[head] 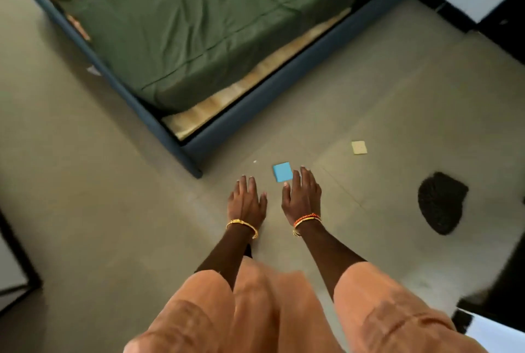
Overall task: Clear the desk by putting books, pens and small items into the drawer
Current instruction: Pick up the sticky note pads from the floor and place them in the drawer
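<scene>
Blue pad (282, 172) is lying flat on the floor (85, 182), just off the corner of the bed frame (196, 151). It is a small square item, tilted a little relative to the floor lines.

Head view: both hands are reaching forward and down, palms facing the floor. Right hand (302, 196) is sitting just beside the pad in the picture, its fingertips overlapping the pad's right edge; whether it is touching cannot be told. Its fingers are lying straight and close together, holding nothing. Left hand (246, 201) is hanging to the pad's left, apart from it, fingers straight and slightly spread, also holding nothing. A gold bangle (242, 227) is circling the left wrist; orange and gold bands (306, 219) are circling the right. Orange sleeves (397, 310) are covering both upper forearms.

Yellow pad (359, 147) is lying farther right on the floor, well apart from the blue one. A dark knitted item (441, 202) is resting on the floor at right. The bed with a green sheet (213, 17) is filling the upper part, its frame corner standing near the blue pad. Motion blur is softening the edges.
</scene>
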{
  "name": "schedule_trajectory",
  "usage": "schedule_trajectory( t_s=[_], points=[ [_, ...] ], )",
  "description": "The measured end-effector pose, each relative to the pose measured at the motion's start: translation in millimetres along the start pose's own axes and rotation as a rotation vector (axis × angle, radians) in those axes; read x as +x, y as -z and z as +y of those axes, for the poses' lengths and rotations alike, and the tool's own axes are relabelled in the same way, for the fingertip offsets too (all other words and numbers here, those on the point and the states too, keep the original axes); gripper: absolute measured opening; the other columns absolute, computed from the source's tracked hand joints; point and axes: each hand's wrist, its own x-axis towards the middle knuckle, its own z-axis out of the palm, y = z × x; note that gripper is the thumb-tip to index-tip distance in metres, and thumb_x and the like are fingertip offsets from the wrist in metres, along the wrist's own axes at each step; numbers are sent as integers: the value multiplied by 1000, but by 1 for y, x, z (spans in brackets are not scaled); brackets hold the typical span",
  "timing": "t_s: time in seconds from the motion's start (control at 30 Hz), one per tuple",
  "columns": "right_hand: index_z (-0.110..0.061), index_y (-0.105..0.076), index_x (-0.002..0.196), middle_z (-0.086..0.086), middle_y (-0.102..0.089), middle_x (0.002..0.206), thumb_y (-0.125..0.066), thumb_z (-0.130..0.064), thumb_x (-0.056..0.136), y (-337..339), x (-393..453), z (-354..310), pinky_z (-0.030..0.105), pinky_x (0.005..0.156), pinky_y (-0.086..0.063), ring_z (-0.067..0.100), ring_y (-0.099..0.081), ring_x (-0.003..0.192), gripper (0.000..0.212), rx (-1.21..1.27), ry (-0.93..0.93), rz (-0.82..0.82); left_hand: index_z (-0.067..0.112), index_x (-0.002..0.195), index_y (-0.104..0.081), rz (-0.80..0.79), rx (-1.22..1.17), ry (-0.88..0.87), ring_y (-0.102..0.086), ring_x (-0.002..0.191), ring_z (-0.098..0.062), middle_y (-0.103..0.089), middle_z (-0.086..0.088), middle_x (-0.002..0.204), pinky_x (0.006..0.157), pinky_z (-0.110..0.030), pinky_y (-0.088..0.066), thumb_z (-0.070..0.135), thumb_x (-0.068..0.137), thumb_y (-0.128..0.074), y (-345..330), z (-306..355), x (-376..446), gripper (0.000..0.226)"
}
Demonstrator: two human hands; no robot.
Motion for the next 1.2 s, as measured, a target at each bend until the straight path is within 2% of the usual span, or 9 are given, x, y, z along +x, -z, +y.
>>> schedule_trajectory(
  t_s=[0.1,0.27,0.47,0.57,0.77,0.93,1.03,1.1,1.2],
  points=[
    [1,-61,115,22,-59,124,-33,-30,89,-14,48,26,45,85,-50,37,-56,116,49,44,-168,41,11,146,-23,-96,93,-85,-24,141,-29,-22,-13,155,110,-40,-29,40,99,-29,-13,22,60,55],
    [4,-59,117,23,-56,127,-51,-15,92,-42,115,85,46,90,-48,37,-52,121,32,130,-380,62,12,143,-26,-196,170,-114,-28,138,-29,-25,-12,152,106,-41,-36,38,98,-34,-44,55,148,53],
    [2,-56,119,19,-55,127,-45,-14,94,-83,191,187,44,89,-45,34,-49,120,32,221,-581,74,11,142,-28,-294,202,-107,-32,134,-28,-27,-11,149,99,-40,-40,37,94,-43,-104,96,243,57],
    [2,-55,118,18,-56,125,-44,-14,95,-121,234,253,43,87,-45,35,-48,117,30,251,-651,93,7,140,-31,-311,166,-69,-34,133,-32,-33,-14,144,99,-41,-40,36,90,-53,-155,108,296,62],
    [3,-55,120,21,-54,126,-44,-16,97,-232,329,371,38,89,-40,36,-46,118,31,372,-732,100,8,146,-25,-399,96,56,-29,135,-35,-23,-14,151,104,-45,-37,35,77,-73,-289,101,404,87],
    [4,-50,127,24,-49,130,-48,-20,96,-334,388,453,34,95,-34,36,-45,122,39,437,-894,112,20,150,-9,-480,226,127,-6,144,-32,-3,-10,157,107,-50,-31,52,66,-78,-400,70,455,114],
    [-1,-43,135,21,-34,145,-49,-28,95,-380,412,492,34,100,-30,34,-37,130,49,328,-881,93,23,151,-7,-426,188,171,-3,143,-33,4,-10,157,108,-56,-27,46,62,-82,-449,55,466,118],
    [-9,-40,139,16,-21,154,-47,-34,96,-398,423,511,35,103,-30,32,-29,136,51,257,-882,87,18,150,-17,-333,142,164,-10,141,-37,-2,-15,155,106,-59,-30,34,61,-86,-465,52,468,113],
    [-16,-42,140,12,-10,158,-44,-36,97,-413,437,529,45,107,-31,35,-17,141,47,224,-883,52,11,145,-30,-230,123,156,-19,135,-42,-14,-21,151,99,-61,-37,22,57,-89,-477,51,468,106]
  ],
)
